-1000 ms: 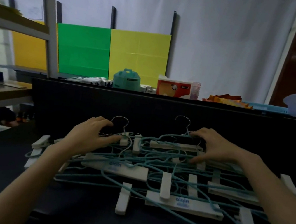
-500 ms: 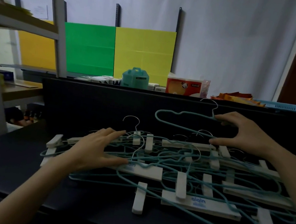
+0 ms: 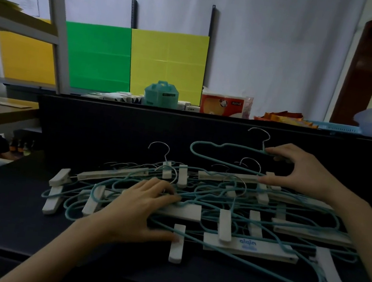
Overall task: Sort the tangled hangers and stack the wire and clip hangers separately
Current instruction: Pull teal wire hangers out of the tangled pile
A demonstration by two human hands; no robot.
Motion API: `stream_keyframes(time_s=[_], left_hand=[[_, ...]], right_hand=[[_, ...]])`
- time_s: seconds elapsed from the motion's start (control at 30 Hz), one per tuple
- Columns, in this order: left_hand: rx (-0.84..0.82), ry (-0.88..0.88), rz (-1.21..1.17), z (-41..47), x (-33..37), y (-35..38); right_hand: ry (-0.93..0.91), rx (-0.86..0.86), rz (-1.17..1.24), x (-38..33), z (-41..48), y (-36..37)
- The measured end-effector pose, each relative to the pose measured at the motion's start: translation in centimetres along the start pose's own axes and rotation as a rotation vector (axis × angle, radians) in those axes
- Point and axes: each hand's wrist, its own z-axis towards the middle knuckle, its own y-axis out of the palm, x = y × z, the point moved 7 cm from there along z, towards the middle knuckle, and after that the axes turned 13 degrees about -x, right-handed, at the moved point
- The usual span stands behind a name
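step: freeing first teal coated wire hanger (image 3: 224,155) from pile. right hand (image 3: 297,170) fingers pinch it, far right; left hand (image 3: 142,209) splayed flat, pinning white clip hangers (image 3: 249,247). next: lift clear without snagging.

The right hand (image 3: 301,173) lifted one teal wire hanger (image 3: 205,153) clear above the tangled pile (image 3: 230,211). The left hand (image 3: 140,209) slid forward and flattened, its fingers (image 3: 168,196) pressing that pile down.
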Motion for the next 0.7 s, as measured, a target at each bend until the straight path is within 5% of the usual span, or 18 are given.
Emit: stream_keyframes(time_s=[0.23,0.5,0.7], left_hand=[[-0.04,0.024,0.05,1.4,0.9,0.4],[0.179,0.088,0.097,1.1,1.0,-0.5],[0.161,0.133,0.051,0.7,0.6,-1.4]], right_hand=[[0.077,0.041,-0.008,0.6,-2.6,-0.7],[0.161,0.136,0.051,2.0,-7.2,-2.0],[0.211,0.222,0.122,3.2,-10.8,-3.6]])
